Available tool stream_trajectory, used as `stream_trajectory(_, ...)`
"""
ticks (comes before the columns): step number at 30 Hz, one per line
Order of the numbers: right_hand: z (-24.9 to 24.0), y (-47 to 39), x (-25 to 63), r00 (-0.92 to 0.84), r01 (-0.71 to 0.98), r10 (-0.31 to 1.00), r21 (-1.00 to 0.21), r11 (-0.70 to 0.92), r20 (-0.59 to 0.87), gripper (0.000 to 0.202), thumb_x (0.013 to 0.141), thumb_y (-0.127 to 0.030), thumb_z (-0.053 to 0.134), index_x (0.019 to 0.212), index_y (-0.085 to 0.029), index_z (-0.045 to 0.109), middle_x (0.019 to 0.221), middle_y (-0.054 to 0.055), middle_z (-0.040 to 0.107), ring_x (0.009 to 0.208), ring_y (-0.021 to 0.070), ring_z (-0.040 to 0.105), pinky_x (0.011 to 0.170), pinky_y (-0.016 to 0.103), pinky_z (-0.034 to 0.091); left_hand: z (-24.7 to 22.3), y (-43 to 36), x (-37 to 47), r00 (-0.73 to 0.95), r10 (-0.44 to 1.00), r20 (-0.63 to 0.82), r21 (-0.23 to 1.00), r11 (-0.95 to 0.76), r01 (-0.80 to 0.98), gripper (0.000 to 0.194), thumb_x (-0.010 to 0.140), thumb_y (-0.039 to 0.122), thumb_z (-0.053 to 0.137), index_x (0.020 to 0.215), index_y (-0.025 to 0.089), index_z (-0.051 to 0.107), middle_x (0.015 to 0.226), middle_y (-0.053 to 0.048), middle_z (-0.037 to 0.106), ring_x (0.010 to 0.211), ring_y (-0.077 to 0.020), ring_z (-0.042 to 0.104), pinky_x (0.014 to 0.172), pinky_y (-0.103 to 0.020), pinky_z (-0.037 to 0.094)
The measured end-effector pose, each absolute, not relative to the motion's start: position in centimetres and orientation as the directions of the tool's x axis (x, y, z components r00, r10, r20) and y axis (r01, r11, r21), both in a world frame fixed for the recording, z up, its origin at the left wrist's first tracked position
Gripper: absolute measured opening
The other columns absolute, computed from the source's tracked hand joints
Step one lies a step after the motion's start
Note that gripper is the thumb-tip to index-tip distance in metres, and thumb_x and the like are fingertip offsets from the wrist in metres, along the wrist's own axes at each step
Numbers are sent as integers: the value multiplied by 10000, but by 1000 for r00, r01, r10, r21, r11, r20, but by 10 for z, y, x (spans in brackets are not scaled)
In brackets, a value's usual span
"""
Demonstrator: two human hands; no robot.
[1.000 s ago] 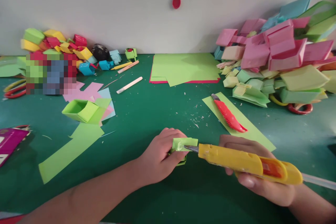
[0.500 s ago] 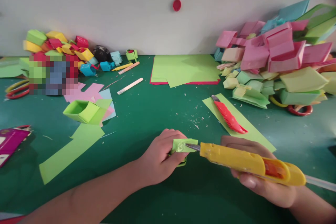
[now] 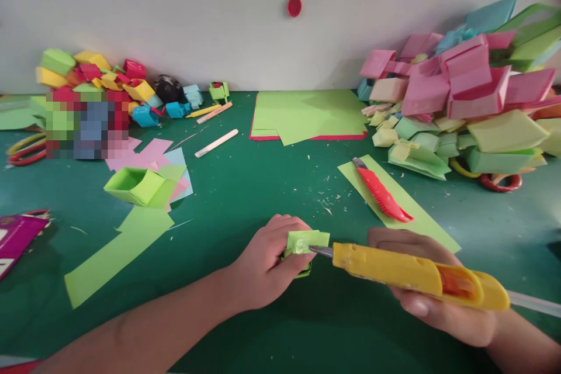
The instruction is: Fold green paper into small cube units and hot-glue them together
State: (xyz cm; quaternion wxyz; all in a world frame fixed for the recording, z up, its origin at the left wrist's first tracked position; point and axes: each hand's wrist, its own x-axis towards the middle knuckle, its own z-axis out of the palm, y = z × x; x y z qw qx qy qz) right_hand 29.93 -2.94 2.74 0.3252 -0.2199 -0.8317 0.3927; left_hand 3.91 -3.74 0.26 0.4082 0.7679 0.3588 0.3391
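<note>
Near the bottom middle, my left hand (image 3: 274,266) is closed round a small folded green paper piece (image 3: 322,239), whose flat flap faces up. A blob of clear glue (image 3: 300,245) sits on that flap. My right hand (image 3: 442,304) grips a yellow glue gun (image 3: 394,272) with a clear glue stick (image 3: 532,302) coming out of its back end. The gun's metal tip (image 3: 321,250) points left and is at the edge of the glue. Most of the paper's lower part is hidden by my left fingers.
A red cutter (image 3: 383,194) lies on a green strip (image 3: 432,228) beyond my right hand. Green sheets (image 3: 309,114) are stacked by the wall. Folded paper piles stand at back left (image 3: 92,73) and right (image 3: 468,79). An open green box (image 3: 134,184) lies left.
The glue gun's tip has shifted very slightly left and down beside the glue. My left hand still holds the green paper in nearly the same place.
</note>
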Motion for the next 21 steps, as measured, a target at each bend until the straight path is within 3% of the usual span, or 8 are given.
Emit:
stream_trajectory(3, 27, -29, 300, -678, 111, 633, -800, 590, 373, 424, 1042, -525, 396, 745, -224, 419, 623, -15, 482, 589, 149, 453, 516, 290, 306, 3, -38, 38, 508, 828, 238, 879, -406, 250, 384, 1069, 427, 379, 922, 183, 636, 895, -52, 672, 815, -173, 590, 774, -321, 463)
stream_trajectory(6, 28, -29, 299, -664, 99, 651, -820, 564, 368, 378, 1030, -527, 432, 800, -238, 515, 654, -1, 557, 603, 157, 505, 514, 286, 358, 3, -41, 36, 486, 851, 198, 912, -341, 227, 339, 1065, 428, 399, 1110, 196, 642, 957, -55, 703, 768, -155, 605, 684, -280, 477)
stream_trajectory(10, 31, -29, 298, -667, 78, 651, -834, 546, 364, 353, 1025, -527, 448, 873, -243, 593, 721, 26, 634, 655, 173, 575, 532, 291, 436, 0, -45, 35, 458, 878, 139, 959, -235, 161, 382, 1060, 429, 446, 1392, 244, 483, 978, -51, 731, 638, -122, 588, 562, -232, 472)
stream_trajectory(16, 33, -30, 297, -652, 95, 669, -838, 538, 355, 376, 1023, -548, 454, 875, -244, 618, 733, 25, 654, 663, 170, 593, 535, 286, 464, 0, -47, 37, 432, 883, 185, 966, -245, 87, 315, 1072, 420, 436, 1295, 219, 531, 971, -64, 724, 701, -128, 632, 620, -232, 520)
stream_trajectory(21, 34, -29, 298, -645, 106, 671, -827, 552, 365, 367, 1021, -548, 451, 919, -250, 640, 753, 26, 675, 688, 169, 618, 555, 283, 494, 3, -44, 35, 462, 867, 187, 946, -285, 152, 318, 1079, 425, 402, 1190, 197, 594, 895, -42, 658, 668, -114, 567, 597, -222, 480)
